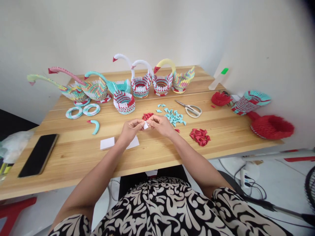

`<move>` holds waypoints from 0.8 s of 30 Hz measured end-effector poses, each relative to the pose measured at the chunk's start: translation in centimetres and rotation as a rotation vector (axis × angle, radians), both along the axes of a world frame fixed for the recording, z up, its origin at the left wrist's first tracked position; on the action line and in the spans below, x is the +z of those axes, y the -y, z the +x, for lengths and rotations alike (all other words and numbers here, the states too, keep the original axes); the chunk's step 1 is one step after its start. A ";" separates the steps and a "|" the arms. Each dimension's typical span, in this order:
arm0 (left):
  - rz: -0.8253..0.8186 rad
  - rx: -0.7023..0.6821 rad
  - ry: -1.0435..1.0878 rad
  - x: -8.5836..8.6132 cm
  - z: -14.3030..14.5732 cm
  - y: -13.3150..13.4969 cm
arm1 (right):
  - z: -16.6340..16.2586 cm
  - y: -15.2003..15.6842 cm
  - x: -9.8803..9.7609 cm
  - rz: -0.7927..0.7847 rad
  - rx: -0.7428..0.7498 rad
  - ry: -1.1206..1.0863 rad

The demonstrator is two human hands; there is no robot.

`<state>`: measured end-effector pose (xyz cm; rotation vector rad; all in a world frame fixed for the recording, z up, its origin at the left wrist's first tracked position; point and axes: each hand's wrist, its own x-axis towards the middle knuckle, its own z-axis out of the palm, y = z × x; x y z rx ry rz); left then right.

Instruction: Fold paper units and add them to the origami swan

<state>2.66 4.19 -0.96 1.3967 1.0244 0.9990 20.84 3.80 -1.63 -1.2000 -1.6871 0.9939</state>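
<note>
Between my two hands a small folded piece of white paper point(146, 125) is pinched by the fingertips. My left hand point(131, 129) grips it from the left, while my right hand point(160, 125) grips it from the right. Just behind the fingers lies a pile of red folded paper pieces point(148, 116), partly hidden. Beside my left wrist are a stack of white paper slips point(107, 143) and more white paper point(133, 143), partly covered by the forearm. Turquoise folded paper triangles point(175, 117) lie to the right of my right hand.
Folded-paper swans and baskets point(124, 102) line the table's back. Scissors point(190, 108), another red paper pile point(200, 137) and a red paper basket point(272, 126) are at right. Two paper rings point(91, 109), a curved turquoise neck piece point(94, 127) and a phone point(38, 155) lie left.
</note>
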 end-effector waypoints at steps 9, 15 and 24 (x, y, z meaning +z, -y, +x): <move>0.150 0.063 -0.179 1.0 0.0 0.5 | 0.0 0.0 0.1 -0.038 0.036 -0.025; 0.137 0.047 -0.151 1.0 -0.1 0.4 | 0.0 -0.2 0.1 -0.062 0.051 -0.062; 0.037 0.053 -0.044 0.0 0.2 0.2 | 0.3 0.1 0.6 0.102 -0.012 0.183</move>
